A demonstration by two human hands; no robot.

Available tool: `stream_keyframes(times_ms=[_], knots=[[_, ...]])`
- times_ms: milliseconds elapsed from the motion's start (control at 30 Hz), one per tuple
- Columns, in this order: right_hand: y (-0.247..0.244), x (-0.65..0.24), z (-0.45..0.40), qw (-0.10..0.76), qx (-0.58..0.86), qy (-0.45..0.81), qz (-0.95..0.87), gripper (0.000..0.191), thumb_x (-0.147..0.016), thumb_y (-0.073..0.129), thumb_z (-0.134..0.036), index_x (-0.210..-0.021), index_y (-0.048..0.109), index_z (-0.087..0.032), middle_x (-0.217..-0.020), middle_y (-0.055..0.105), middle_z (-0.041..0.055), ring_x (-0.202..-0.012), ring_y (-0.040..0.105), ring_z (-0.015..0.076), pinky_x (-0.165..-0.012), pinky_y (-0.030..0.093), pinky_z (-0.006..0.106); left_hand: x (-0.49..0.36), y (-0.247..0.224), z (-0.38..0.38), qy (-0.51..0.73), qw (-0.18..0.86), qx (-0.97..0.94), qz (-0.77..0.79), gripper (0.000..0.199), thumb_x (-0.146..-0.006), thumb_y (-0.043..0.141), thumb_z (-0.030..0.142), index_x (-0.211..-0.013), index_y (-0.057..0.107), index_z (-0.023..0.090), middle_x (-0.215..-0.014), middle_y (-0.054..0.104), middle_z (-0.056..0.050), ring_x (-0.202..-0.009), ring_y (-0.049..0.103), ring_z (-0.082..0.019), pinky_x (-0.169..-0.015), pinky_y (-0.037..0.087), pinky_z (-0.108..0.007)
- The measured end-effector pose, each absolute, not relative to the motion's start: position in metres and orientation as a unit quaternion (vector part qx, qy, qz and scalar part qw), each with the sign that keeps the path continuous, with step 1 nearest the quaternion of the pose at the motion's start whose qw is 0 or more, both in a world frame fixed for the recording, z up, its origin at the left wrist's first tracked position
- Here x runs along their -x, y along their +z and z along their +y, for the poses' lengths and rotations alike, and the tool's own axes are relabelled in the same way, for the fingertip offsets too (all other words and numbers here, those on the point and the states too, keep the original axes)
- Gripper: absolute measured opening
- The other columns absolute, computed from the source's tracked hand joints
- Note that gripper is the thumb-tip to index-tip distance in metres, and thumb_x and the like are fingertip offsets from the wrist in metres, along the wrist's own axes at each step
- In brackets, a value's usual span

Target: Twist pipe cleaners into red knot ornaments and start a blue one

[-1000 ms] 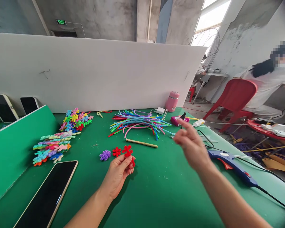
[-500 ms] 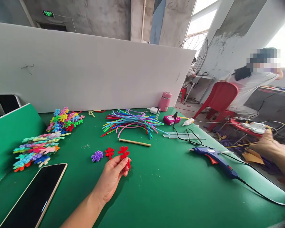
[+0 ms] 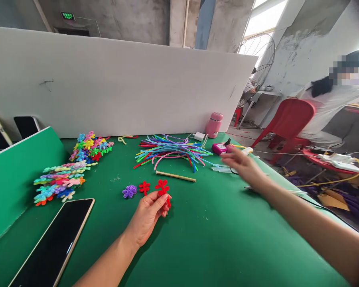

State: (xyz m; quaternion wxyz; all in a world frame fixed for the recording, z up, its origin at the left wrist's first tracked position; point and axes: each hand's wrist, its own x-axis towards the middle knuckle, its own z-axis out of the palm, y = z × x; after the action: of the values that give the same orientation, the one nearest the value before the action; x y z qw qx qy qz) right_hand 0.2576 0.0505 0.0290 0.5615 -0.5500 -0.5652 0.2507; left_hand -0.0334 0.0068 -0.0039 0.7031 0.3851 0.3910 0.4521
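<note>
My left hand (image 3: pixel 152 211) is closed on a red pipe-cleaner flower (image 3: pixel 162 186), pinched between thumb and fingers above the green table. Just left of it lie a second red pipe-cleaner flower (image 3: pixel 144 187) and a purple pipe-cleaner flower (image 3: pixel 129 191). My right hand (image 3: pixel 242 162), somewhat blurred, is stretched out over the table's right side with nothing seen in it. It is nearest to the pink box (image 3: pixel 219 149) and clear glue sticks (image 3: pixel 220 169). My right forearm covers most of the glue gun; its nozzle tip (image 3: pixel 249 187) shows.
Loose pipe cleaners (image 3: pixel 173 149) lie in a heap mid-table, with a thin wooden stick (image 3: pixel 176 176) in front. Finished flowers (image 3: pixel 60 181) are piled left, near a phone (image 3: pixel 52 243). A pink bottle (image 3: pixel 214 125) stands by the white partition (image 3: pixel 122 87). A co-worker (image 3: pixel 332 111) sits at right.
My right hand has swung left from the far right, beyond the table's edge, to above the table. My left hand still holds the red flower. The view has shifted slightly right.
</note>
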Motion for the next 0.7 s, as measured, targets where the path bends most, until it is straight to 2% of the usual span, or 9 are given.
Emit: stream_keyframes(times_ms=[100,200,433,533,700], knots=[[0.015,-0.178,0.030,0.472,0.465,0.470,-0.583,0.051,-0.068,0.062,-0.026,-0.114,0.043,-0.020,-0.089,0.061,0.0042,-0.078,0.056,0.0149,-0.071,0.043,0.032,0.034,-0.004,0.007,0.448,0.700,-0.397,0.388,0.015,-0.068,0.064,0.027,-0.070,0.066,0.013,-0.055,0.053,0.001,-0.053,0.044,-0.008,-0.051,0.033,-0.021],[0.010,-0.127,0.016,0.455,0.403,0.573,-0.550,0.053,-0.068,0.063,-0.028,-0.115,0.041,-0.018,-0.089,0.057,0.0036,-0.079,0.055,0.0138,-0.073,0.042,0.031,0.034,-0.004,0.007,0.448,0.694,-0.417,0.379,0.015,-0.069,0.064,0.027,-0.067,0.065,0.012,-0.056,0.053,0.001,-0.053,0.043,-0.008,-0.051,0.032,-0.022],[0.002,-0.101,0.021,0.520,0.371,0.594,-0.489,0.051,-0.066,0.066,-0.032,-0.109,0.044,-0.018,-0.065,0.052,-0.0042,-0.059,0.051,0.0110,-0.060,0.039,0.027,0.033,-0.001,0.006,0.435,0.686,-0.437,0.385,0.016,-0.069,0.063,0.028,-0.068,0.063,0.012,-0.058,0.052,0.001,-0.054,0.040,-0.008,-0.051,0.032,-0.022],[-0.002,-0.104,0.020,0.528,0.380,0.593,-0.474,0.047,-0.066,0.066,-0.033,-0.105,0.045,-0.018,-0.063,0.052,-0.0048,-0.058,0.050,0.0104,-0.059,0.037,0.026,0.033,0.000,0.005,0.447,0.688,-0.420,0.389,0.016,-0.067,0.065,0.029,-0.072,0.062,0.014,-0.060,0.053,0.001,-0.055,0.042,-0.009,-0.052,0.033,-0.022],[-0.005,-0.109,0.016,0.497,0.370,0.623,-0.477,0.047,-0.065,0.067,-0.034,-0.103,0.044,-0.019,-0.062,0.051,-0.0052,-0.058,0.049,0.0108,-0.059,0.036,0.027,0.033,-0.001,0.006,0.449,0.641,-0.454,0.427,0.014,-0.066,0.064,0.028,-0.067,0.061,0.015,-0.059,0.052,0.001,-0.054,0.043,-0.009,-0.052,0.035,-0.021]])
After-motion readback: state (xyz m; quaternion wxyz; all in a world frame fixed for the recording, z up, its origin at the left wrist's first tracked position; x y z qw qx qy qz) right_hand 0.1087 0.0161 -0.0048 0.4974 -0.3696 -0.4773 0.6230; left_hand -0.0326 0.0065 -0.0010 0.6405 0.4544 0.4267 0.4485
